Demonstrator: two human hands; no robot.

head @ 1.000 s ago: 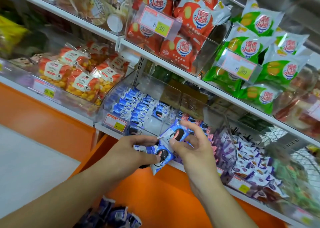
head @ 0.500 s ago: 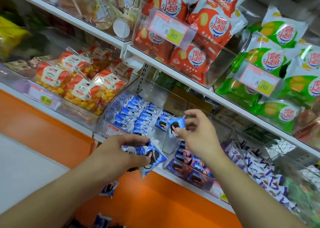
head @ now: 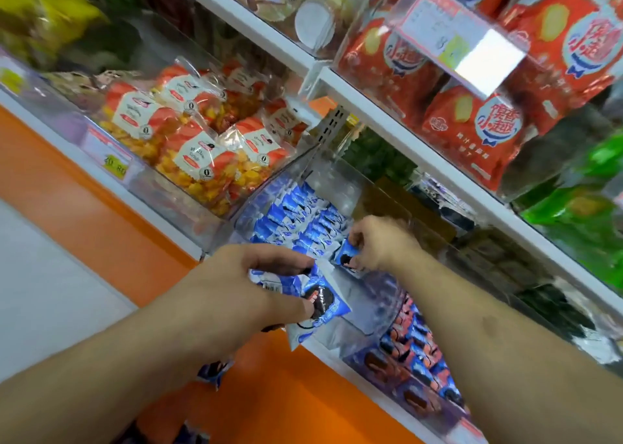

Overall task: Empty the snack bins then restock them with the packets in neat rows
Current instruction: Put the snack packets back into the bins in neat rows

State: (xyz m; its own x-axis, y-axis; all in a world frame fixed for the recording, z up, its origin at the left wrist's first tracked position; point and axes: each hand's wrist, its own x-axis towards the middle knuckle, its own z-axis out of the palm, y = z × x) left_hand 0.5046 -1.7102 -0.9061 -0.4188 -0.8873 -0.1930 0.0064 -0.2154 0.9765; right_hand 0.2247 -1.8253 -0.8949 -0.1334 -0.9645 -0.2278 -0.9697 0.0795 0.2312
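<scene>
A clear plastic snack bin (head: 340, 173) on the lower shelf holds rows of small blue cookie packets (head: 296, 217). My right hand (head: 381, 241) reaches into this bin and pinches one blue packet (head: 347, 253) at the near end of the rows. In front of the bin, my left hand (head: 256, 285) grips a small stack of blue packets (head: 317, 295), the top one showing a dark cookie picture.
The bin to the right holds darker blue and red cookie packets (head: 414, 352). Left of the blue bin sits a bin of orange candy bags (head: 202, 147). Red bags (head: 478, 116) and green bags (head: 586, 214) fill the shelf above. Loose packets (head: 212, 372) lie below, against the orange base.
My right hand has carried one blue packet from the stack up and left into the bin with the rows. My left hand keeps hold of the stack. The view has moved closer.
</scene>
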